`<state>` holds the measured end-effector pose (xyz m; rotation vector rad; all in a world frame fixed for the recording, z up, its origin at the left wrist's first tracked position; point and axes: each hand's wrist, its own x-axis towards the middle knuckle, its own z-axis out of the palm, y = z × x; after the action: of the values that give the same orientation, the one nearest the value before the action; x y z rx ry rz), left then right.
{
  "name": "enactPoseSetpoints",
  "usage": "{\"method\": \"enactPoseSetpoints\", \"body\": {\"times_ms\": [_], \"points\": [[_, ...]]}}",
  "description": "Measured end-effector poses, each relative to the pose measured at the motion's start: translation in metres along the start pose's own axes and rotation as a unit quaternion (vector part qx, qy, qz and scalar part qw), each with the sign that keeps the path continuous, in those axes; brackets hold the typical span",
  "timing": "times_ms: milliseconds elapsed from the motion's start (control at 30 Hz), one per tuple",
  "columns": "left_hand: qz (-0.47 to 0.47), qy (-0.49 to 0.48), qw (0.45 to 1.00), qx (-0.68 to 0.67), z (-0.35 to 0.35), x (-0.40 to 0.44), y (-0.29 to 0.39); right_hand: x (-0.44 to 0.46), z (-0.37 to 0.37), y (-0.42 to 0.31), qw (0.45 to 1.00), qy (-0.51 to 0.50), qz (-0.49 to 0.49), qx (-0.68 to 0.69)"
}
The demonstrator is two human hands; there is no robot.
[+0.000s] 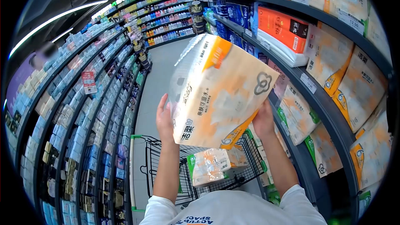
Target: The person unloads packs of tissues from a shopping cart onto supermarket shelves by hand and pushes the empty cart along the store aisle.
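Note:
A large cream and orange tissue pack (225,93) is held up in front of me, tilted, above a shopping cart. My left hand (165,116) presses against its left side, the fingertips partly showing. Against its lower right side rests my right hand (263,118), with the fingers partly hidden behind the pack. Below, another tissue pack (212,166) with a green end lies in the wire cart (189,187).
Shelves of tissue packs (325,96) curve along the right, with an orange and white pack (283,31) on one. Stocked shelves (79,112) line the left. Bottles fill the far shelves (166,14). A grey floor aisle (159,68) runs between them.

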<state>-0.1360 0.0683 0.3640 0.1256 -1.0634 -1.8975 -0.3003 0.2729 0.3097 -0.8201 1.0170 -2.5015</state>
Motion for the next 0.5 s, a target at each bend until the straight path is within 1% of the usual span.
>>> {"method": "enactPoseSetpoints", "body": {"times_ms": [33,67,100,167,200,233,267,300,333,367,433,467,500], "points": [[-0.014,0.022,0.999,-0.030,0.007,-0.004,-0.005,-0.007,-0.011,0.006,0.995,-0.024,-0.039,-0.083],[-0.022,0.015,0.999,-0.032,0.010,-0.005,-0.012,-0.015,-0.008,0.010,0.997,0.038,0.042,0.047],[-0.028,0.022,0.999,-0.011,0.011,-0.006,-0.021,-0.018,-0.010,0.006,0.997,0.047,0.035,0.044],[-0.041,0.019,0.999,0.001,0.015,-0.008,-0.036,-0.021,-0.013,-0.011,0.972,0.041,0.126,0.196],[-0.031,-0.008,0.997,0.076,0.015,-0.009,-0.041,-0.022,-0.014,-0.017,0.961,0.086,0.141,0.222],[-0.021,-0.039,0.988,0.148,0.017,-0.008,-0.047,-0.022,-0.022,-0.019,0.964,0.098,0.126,0.214],[0.005,-0.086,0.984,0.157,0.028,-0.009,-0.041,-0.021,-0.034,-0.018,0.972,0.108,0.106,0.180],[-0.005,-0.103,0.984,0.146,0.036,-0.007,-0.040,-0.021,-0.039,-0.023,0.978,0.118,0.087,0.146],[-0.031,-0.181,0.968,0.170,0.042,-0.004,-0.041,-0.023,-0.043,-0.030,0.985,0.117,0.063,0.112],[-0.054,-0.257,0.946,0.192,0.050,-0.004,-0.043,-0.025,-0.041,-0.043,0.985,0.127,0.051,0.105],[-0.070,-0.276,0.940,0.187,0.070,-0.002,-0.051,-0.029,-0.031,-0.071,0.993,0.113,-0.009,-0.028],[-0.113,-0.299,0.929,0.185,0.077,0.001,-0.057,-0.030,-0.030,-0.085,0.992,0.094,-0.016,-0.078],[-0.155,-0.321,0.916,0.184,0.083,0.002,-0.064,-0.031,-0.023,-0.099,0.992,0.099,-0.023,-0.081]]}}
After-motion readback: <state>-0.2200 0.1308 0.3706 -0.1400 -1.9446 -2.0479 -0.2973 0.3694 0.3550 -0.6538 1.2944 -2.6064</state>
